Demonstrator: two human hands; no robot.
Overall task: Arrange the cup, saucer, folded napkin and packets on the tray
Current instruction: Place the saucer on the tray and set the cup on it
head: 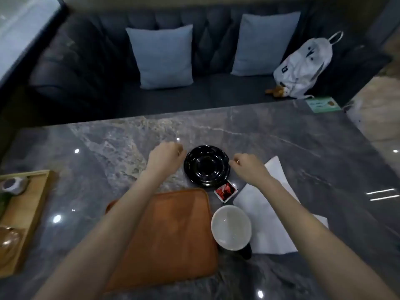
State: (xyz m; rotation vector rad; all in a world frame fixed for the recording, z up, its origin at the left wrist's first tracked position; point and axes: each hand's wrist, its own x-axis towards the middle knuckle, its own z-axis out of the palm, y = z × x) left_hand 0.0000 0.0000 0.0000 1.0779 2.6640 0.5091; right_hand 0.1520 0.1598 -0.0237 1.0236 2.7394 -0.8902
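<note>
L forearm (121, 213) hides tray (184, 234) corner; fingers unclear.

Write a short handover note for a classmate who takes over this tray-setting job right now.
Left hand and right hand flank the black saucer at its rim; whether they grip it yet is unclear.
Tray lies bare. Cup stands right of it, red packet between cup and saucer, napkin unfolded on the table at right.
Done: nothing on the tray.
Left: place saucer, cup, packet; fold and place napkin.

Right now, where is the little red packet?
The packet lies on the table, just below the black saucer, between the tray and the napkin.
</note>
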